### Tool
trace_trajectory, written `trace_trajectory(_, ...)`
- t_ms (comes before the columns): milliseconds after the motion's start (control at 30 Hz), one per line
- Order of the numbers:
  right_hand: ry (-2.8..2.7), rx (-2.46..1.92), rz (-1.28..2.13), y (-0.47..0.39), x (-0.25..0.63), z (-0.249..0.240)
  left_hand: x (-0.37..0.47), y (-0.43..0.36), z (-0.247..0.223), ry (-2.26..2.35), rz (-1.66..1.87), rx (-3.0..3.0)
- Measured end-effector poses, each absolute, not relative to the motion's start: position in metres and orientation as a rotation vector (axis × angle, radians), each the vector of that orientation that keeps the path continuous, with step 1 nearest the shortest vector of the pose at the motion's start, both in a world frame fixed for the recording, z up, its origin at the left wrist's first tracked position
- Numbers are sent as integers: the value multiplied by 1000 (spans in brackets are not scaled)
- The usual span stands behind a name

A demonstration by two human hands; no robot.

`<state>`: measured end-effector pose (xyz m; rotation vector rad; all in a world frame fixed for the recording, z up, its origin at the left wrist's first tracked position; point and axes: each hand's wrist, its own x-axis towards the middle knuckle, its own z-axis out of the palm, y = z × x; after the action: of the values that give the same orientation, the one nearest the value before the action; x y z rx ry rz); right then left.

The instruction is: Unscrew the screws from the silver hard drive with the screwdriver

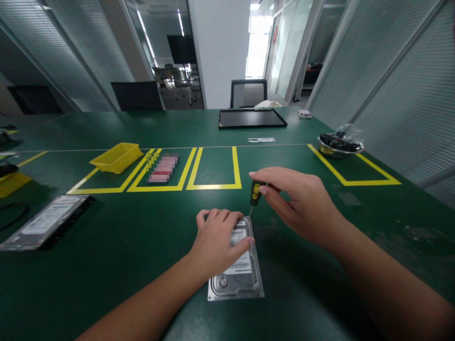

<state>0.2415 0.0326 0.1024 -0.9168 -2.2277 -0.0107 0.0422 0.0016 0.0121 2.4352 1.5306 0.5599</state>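
A silver hard drive [241, 285] with a white label lies flat on the green table in front of me. My left hand [218, 241] rests over its left and upper part, fingers spread, thumb on the label. A short screwdriver [255, 193] with a black and yellow handle is held between the thumb and fingers of my right hand [300, 203]. It stands slightly tilted, its tip at the drive's far right corner. Whether the tip sits in a screw is too small to tell.
Another hard drive [50, 221] lies at the left. Beyond are a yellow tray [118, 157], a blurred pinkish object [164, 168] inside yellow tape, a black-framed panel [252, 118] and, at right, a metal bowl [340, 148] holding dark items and clear plastic.
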Motion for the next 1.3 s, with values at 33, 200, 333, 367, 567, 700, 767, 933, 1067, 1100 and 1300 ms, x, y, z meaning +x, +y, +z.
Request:
trace_trajectory(33,-2225,-919,-15,33,242,102,42,2,12,1530,561,2435)
trace_trajectory(200,-2214,-924,-24,33,241,102,42,1,13,1528,556,2432)
trace_trajectory(333,-2214,-936,-9,32,241,102,42,1,12,1532,551,2429)
trace_trajectory(367,-2212,-937,-1,32,241,102,42,2,12,1532,552,2429)
trace_trajectory(567,-2155,-954,-19,31,240,104,42,2,12,1530,565,2432)
trace_trajectory(700,-2102,-1027,-36,31,239,104,42,1,12,1534,560,2429)
trace_trajectory(767,-2091,-1027,-39,31,239,103,42,1,12,1531,559,2427)
trace_trajectory(933,-2108,-1000,-32,32,239,102,42,1,13,1529,560,2427)
trace_trajectory(1067,-2142,-981,-29,32,240,104,42,1,13,1525,562,2431)
trace_trajectory(1100,-2145,-976,-33,32,240,105,42,1,13,1522,562,2431)
trace_trajectory(1300,-2139,-938,-7,31,240,105,42,2,11,1527,555,2436)
